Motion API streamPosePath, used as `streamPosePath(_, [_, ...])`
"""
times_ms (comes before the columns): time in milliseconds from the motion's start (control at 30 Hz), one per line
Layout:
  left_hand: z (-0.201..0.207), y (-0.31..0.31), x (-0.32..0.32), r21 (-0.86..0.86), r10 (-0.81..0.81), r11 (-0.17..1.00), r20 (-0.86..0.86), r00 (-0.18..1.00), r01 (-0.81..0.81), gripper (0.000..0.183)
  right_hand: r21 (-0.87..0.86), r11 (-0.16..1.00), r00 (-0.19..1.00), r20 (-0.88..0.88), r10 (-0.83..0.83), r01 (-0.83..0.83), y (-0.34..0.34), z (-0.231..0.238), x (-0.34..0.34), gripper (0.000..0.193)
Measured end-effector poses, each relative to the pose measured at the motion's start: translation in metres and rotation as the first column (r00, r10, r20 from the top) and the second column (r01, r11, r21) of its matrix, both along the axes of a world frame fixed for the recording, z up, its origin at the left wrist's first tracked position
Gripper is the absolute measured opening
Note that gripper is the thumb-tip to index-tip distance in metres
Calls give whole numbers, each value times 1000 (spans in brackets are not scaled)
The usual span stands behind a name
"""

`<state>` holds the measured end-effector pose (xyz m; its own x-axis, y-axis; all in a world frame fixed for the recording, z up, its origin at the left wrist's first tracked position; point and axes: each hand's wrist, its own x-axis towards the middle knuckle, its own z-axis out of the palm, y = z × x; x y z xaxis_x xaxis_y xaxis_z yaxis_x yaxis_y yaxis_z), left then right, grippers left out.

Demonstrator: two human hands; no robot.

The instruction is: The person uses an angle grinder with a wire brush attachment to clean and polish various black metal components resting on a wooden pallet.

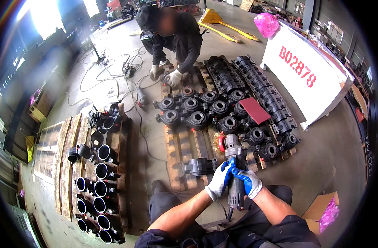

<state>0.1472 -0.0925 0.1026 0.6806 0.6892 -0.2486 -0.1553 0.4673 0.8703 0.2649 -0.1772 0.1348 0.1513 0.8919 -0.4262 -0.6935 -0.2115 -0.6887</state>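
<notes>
The left hand (219,178) and right hand (249,182), in white-and-blue gloves, are curled closed around the dark body of an angle grinder (237,192) — held in front of the person, between the knees and a wooden pallet (171,153). A single black casting (198,167) sits on the pallet, just left of the grinder. Beyond stand more ring-shaped castings (198,125) — and a co-worker (191,39) bends over the pallet's far end.

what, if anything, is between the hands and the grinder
Only the gloves; nothing else visible is in the way. The left hand and right hand both hold the grinder.
</notes>
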Motion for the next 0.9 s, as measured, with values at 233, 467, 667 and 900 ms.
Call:
streamPosePath(233, [14, -4, -2, -116, 10, 993, -26, 1000, -13, 38, 60, 998, 990, 141, -10, 1, -5, -18, 5, 46])
streamPosePath(467, [11, -5, -3, -27, 85, 996, -130, 988, -89, 38, 52, 998, 985, 166, 37, -46, 1, -9, -3, 49])
streamPosePath(667, [-13, -8, 5, 39, 147, 989, -101, 984, -144, 43, 15, 1000, 998, 67, 13, -14, 2, -11, -3, 43])
streamPosePath(900, [3, -9, 3, -30, 139, 989, -87, 986, -142, 41, -55, 998, 999, 32, 3, -2, -1, -9, -1, 41])
